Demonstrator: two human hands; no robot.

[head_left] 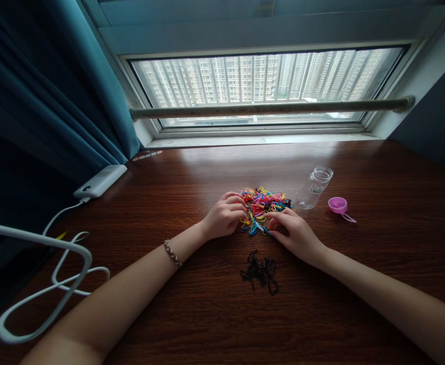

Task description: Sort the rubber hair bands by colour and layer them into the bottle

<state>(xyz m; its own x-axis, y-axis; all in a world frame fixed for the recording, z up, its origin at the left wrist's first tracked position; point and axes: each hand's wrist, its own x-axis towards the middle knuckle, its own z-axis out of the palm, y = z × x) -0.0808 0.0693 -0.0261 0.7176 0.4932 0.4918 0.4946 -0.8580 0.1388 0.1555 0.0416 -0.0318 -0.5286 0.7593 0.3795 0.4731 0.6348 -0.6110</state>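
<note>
A heap of many-coloured elastic bands (262, 203) lies on the dark wooden table, with a smaller pile of black bands (260, 272) nearer to me. My left hand (227, 215) rests against the heap's left side, fingers curled; whether it grips a band is hidden. At the lower right of the heap is my right hand (293, 233), its thumb and index finger apart at the edge of the bands. Behind it, an open clear bottle (314, 188) stands, and a pink lid with a loop (337, 205) lies to its right.
On the left, a white power strip (102, 181) sits by the blue curtain (93, 91), and a white cable (70, 289) loops over the table's left side. A window with a metal rail (268, 108) is at the back.
</note>
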